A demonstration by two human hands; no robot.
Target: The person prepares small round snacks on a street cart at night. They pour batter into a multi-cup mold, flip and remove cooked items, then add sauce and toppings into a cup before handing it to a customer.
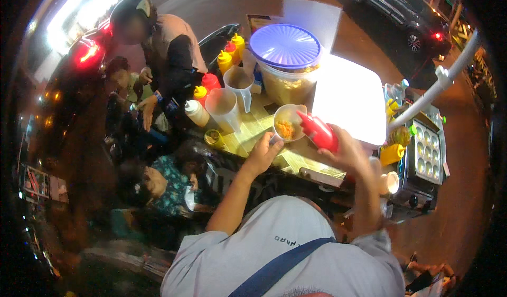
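My left hand (pixel 262 155) is closed round the handle of a clear plastic measuring jug (pixel 289 112). Orange-brown food pieces (pixel 285 129) lie in the bottom of it. My right hand (pixel 346 150) grips a red squeeze bottle (pixel 320 131), tilted so that its nozzle points at the jug's rim. Whether any sauce is coming out I cannot tell. Just beyond stands a big clear tub (pixel 289 90) with a blue ribbed lid (pixel 285 45), holding yellowish food. Two more clear jugs, a tall one (pixel 222 109) and another (pixel 239 81), stand left of it.
Several red and yellow squeeze bottles (pixel 224 62) and a white one (pixel 197 113) line the counter's left side. At right are a bright white box (pixel 349 100), a slanting white pole (pixel 430 97) and a pan with round moulds (pixel 426 151). People (pixel 177 48) stand left; a dark car (pixel 404 12) is beyond.
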